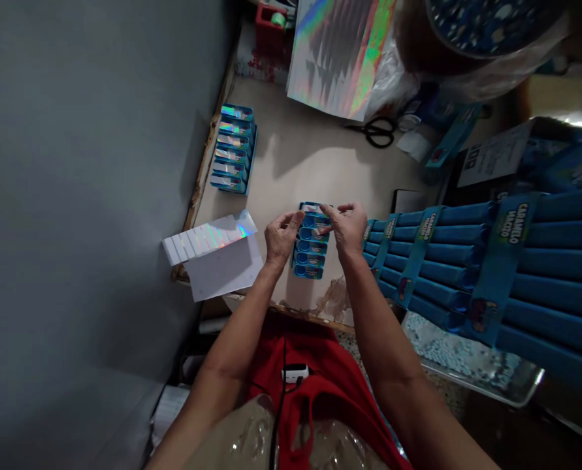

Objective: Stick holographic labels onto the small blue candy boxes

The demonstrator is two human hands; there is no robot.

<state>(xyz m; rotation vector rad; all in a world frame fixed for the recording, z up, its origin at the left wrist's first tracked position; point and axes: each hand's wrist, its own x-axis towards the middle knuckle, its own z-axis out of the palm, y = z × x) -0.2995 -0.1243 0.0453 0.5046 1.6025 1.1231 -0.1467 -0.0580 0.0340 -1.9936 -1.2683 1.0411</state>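
Note:
A row of small blue boxes in a blue tray lies on the table between my hands. A pale shiny sticker lies across the farthest box. My left hand is closed at the row's left edge, thumb and fingertip together by the far boxes; what it pinches, if anything, is too small to tell. Bent over the right side of the row, my right hand has its fingertips on the sticker's right end. Left of my left hand is a sheet of holographic stickers, partly folded over its white backing.
A second blue-box row, topped with shiny strips, stands far left by the wall. Holographic sheets, black scissors and a red tape dispenser are at the back. Stacked long blue cartons crowd the right, above a metal tray.

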